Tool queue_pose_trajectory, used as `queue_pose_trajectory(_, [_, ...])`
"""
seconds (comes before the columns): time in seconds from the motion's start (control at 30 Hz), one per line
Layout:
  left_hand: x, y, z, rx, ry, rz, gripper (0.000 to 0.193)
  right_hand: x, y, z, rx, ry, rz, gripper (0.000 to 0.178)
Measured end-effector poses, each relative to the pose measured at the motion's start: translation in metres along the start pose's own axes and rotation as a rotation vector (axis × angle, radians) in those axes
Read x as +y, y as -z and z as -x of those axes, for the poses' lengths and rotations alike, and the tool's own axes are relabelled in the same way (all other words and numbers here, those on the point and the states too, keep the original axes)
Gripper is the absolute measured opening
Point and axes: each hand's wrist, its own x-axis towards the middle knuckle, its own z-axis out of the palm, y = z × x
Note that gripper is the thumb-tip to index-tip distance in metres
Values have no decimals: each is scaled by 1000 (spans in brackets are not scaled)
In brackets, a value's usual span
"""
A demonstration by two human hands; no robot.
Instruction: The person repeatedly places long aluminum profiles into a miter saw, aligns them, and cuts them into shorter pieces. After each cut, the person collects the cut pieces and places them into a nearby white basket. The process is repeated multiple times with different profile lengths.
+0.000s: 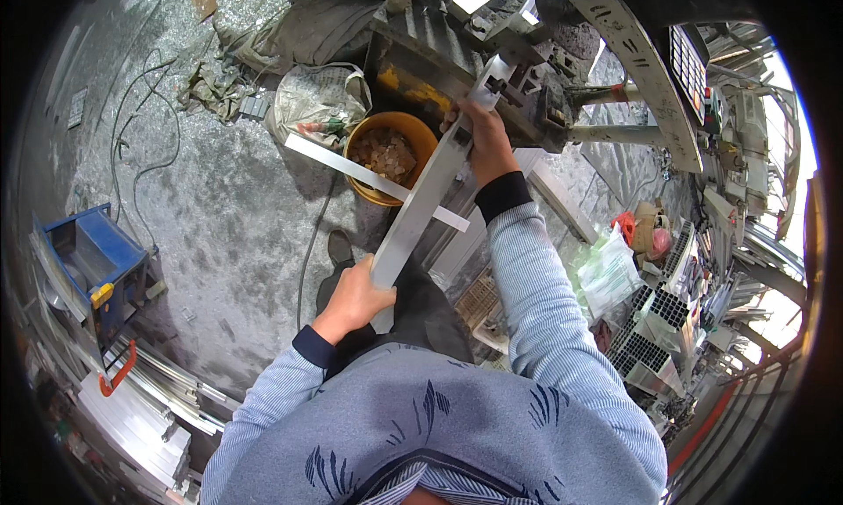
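Note:
A long silver metal profile (421, 198) slants across the middle, from near my body up to the machine. My left hand (356, 299) is closed around its near end. Farther up, my right hand (487, 143) grips the same profile near its far end, where dark cut-outs show. The far tip reaches the dark metal machine (527, 101); whether it touches is hard to tell. A thin flat metal strip (351, 167) passes crosswise behind the profile. It runs over a yellow bucket (419, 136) that holds pale scraps.
A whitish sack (320, 101) stands beside the bucket. At left is a blue machine (97, 250), with metal lengths (140, 417) below it. Cables (171, 154) lie on the grey floor. Black crates (650, 329) and a clear plastic bag (606, 272) are at right.

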Motion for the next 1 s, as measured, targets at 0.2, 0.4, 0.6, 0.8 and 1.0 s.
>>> queue_pose_trajectory(0.2, [3, 3, 20, -35, 44, 18, 40, 7, -11, 17, 14, -1, -7, 15])
queue_pose_trajectory(0.4, [1, 5, 23, -17, 30, 14, 41, 13, -15, 19, 13, 32, -65, 13])
queue_pose_trajectory(0.6, [4, 5, 22, 3, 34, 13, 43, 8, -9, 13, -4, -69, -25, 17])
queue_pose_trajectory(0.8, [4, 8, 14, -15, -37, 27, 42, 6, -10, 6, 75, -5, -30, 13])
queue_pose_trajectory(1.0, [-31, 1, 14, -50, -16, 10, 40, 23, -2, 8, 66, 65, -46, 16])
